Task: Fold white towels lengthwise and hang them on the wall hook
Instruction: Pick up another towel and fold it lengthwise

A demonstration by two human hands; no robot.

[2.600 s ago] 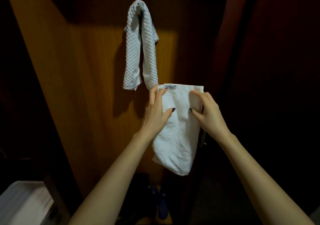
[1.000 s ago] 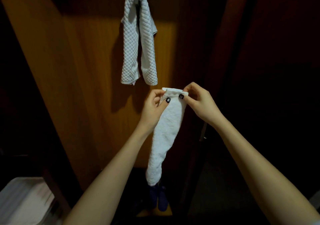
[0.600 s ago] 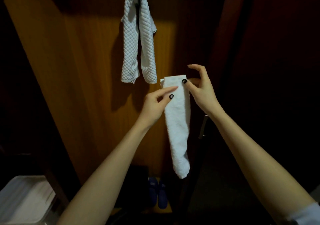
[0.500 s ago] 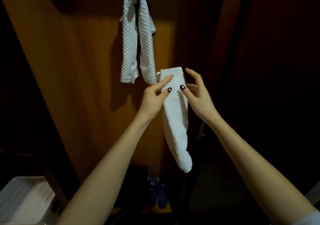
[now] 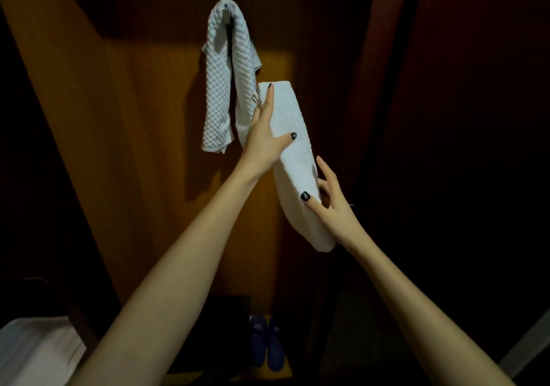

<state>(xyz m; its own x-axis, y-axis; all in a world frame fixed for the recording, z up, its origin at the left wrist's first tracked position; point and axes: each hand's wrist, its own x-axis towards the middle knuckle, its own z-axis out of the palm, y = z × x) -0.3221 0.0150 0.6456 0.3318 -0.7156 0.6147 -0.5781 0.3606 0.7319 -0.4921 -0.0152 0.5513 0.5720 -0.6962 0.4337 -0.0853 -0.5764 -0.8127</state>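
Both arms reach up and forward here. The right hand (image 5: 330,207) is the nearer one: thumb laid across the front of the white towel (image 5: 293,153), the other fingers round the back edge, so it's pinching the lower part with only a narrow gap between thumb and fingers. Below that grip the rounded bottom end of the towel hangs free. Above it and a bit to the left, the left hand (image 5: 262,144) has the upper half, thumb pressed flat on the front and index finger running straight up the left edge almost to the top corner (the other fingers are tucked behind, so I can't see how they lie). So the towel is held between both hands as a long narrow folded strip, tilted with its top leaning left. Just left of the upper grip, touching the back of that hand, hangs a quilted towel (image 5: 218,88), draped in two strands over a hook (image 5: 226,7) that sits well above both hands. Behind it all is the wood wall (image 5: 143,123), lit in the middle and dark at the edges. Far below the grips, at the foot of the wall, is a pair of blue slippers (image 5: 265,344).
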